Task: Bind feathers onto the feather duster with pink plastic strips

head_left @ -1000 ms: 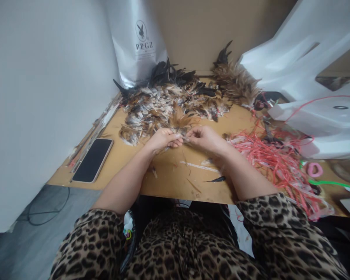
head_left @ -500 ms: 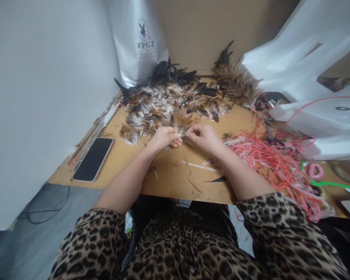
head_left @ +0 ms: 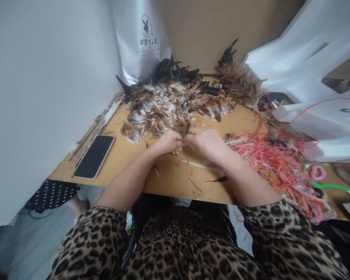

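Note:
My left hand [head_left: 169, 142] is closed, its thumb and fingers pinched together above the front part of the table. Right beside it, my right hand [head_left: 206, 143] is closed too, with its fingertips meeting those of the left. A few brown and dark feathers [head_left: 187, 127] stick up from where the fingertips meet; their lower ends are hidden by the fingers. Just beyond the hands lies a wide heap of brown, white and black feathers [head_left: 160, 105]. Below the hands, a thin white strip [head_left: 196, 165] and a dark loose feather [head_left: 218, 179] rest on the table [head_left: 169, 181].
A phone [head_left: 95, 156] lies at the left. At the right is a tangle of red strings [head_left: 275, 159], with a pink ring [head_left: 318, 172] beside it. A bundle of brown feathers [head_left: 240, 83], a silvery bag [head_left: 142, 58] and white plastic bags [head_left: 303, 50] stand at the back.
The fanned brown feathers that rose above my left hand now show only a small dark tip. My right hand has turned over and closed in against the left. A dotted garment has appeared at lower left.

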Demonstrator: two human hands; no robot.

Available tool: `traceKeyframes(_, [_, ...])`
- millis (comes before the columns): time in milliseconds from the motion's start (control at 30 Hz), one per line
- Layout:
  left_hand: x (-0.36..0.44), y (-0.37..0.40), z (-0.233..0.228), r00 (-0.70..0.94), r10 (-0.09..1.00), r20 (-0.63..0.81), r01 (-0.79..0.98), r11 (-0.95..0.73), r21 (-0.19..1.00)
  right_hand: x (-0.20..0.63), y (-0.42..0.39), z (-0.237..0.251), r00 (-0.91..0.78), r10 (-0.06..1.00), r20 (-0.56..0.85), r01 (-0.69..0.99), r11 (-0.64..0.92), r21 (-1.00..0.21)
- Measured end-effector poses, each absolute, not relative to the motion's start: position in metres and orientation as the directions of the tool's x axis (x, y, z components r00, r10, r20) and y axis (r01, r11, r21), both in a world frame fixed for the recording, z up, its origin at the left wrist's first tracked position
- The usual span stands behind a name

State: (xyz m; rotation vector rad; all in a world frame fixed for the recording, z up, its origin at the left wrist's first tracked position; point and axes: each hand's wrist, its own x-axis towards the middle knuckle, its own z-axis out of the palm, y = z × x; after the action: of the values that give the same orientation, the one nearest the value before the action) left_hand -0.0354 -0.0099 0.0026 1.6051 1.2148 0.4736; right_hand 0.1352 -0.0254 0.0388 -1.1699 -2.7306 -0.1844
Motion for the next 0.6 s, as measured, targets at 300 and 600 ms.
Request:
traceKeyframes(300, [-0.03,-0.018,0.009,0.466,0.852,-0.239,0.548,-0.066,0.834,0.138,-0.034,0.06,-0.717,0.682,0.146,0.695,0.714,0.079])
traceKeyframes(600, [-0.032,-0.017,0.0,0.585,0.803,-0.116,0.376,-0.142,0.916,0.15,0.011,0.027,-0.627,0.742,0.237,0.427,0.582,-0.692])
